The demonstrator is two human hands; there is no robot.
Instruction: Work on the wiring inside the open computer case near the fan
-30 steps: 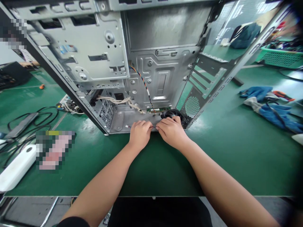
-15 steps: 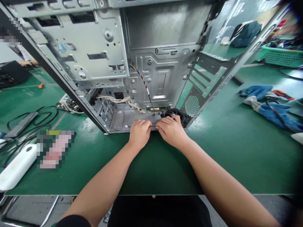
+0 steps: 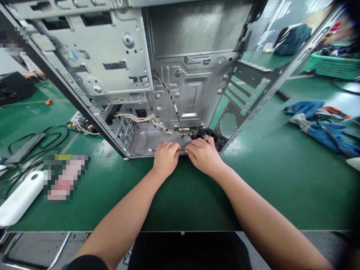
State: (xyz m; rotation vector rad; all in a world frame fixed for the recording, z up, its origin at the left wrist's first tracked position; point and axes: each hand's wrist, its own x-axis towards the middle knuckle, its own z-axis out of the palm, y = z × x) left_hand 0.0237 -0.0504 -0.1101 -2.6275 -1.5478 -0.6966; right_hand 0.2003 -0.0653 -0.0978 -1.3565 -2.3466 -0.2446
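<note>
An open metal computer case (image 3: pixel 194 90) stands upright on the table, and both my hands are at its lower front edge. My left hand (image 3: pixel 166 157) is closed, its fingertips pinching a thin dark cable (image 3: pixel 182 150) that runs across to the other hand. A small white connector (image 3: pixel 151 150) sticks out left of it. My right hand (image 3: pixel 204 155) is closed on the same cable, beside a black fan (image 3: pixel 206 134) lying on the case floor. Behind the hands lie a green memory module (image 3: pixel 184 129), a multicoloured cable (image 3: pixel 172 101) hanging down, and a bundle of white wires (image 3: pixel 140 119).
On the green table (image 3: pixel 270 195), blue-and-grey gloves (image 3: pixel 323 127) and a green basket (image 3: pixel 334 65) lie to the right. At left are a white power strip (image 3: pixel 22 198), black cords (image 3: pixel 42 138) and a black box (image 3: pixel 17 88). The case's side rails flank my hands.
Almost nothing differs. Both hands keep their place and their hold on the cable; the small white connector at the left has turned slightly.
</note>
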